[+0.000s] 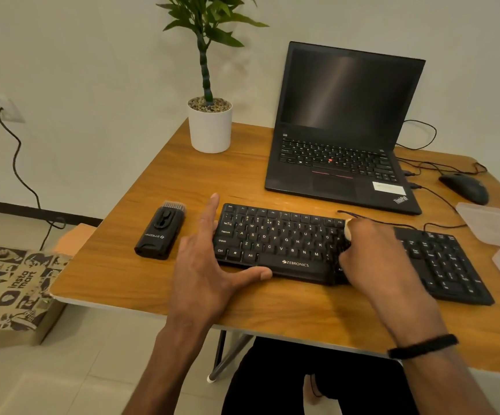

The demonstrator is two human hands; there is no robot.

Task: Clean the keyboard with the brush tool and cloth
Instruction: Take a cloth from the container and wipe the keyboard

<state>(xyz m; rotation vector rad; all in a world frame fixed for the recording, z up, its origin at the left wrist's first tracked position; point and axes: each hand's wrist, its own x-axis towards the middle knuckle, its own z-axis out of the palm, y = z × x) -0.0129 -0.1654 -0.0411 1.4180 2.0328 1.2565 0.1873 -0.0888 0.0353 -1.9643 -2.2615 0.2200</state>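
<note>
Keyboard (278,241): black, lies near the front edge of a wooden table (159,283), cable leading off to the right.
Left hand (210,265): fingers straight and spread, bracing the keyboard's left end; thumb along its front edge, forefinger up its left side.
Right hand (362,256): fingers curled over the keys right of centre, gripping a small pale object, possibly the cloth (348,229); only a scrap shows. Dark band on the wrist.
Brush tool (160,232): black, bristles pointing away, flat on the table just left of the left hand, untouched.
Laptop (344,130): open, screen dark, behind the keyboard.
Mouse (464,187): right of the laptop.
Plant (210,124): white pot, far left corner.
Bag (12,289): printed paper, on the floor to the left.
</note>
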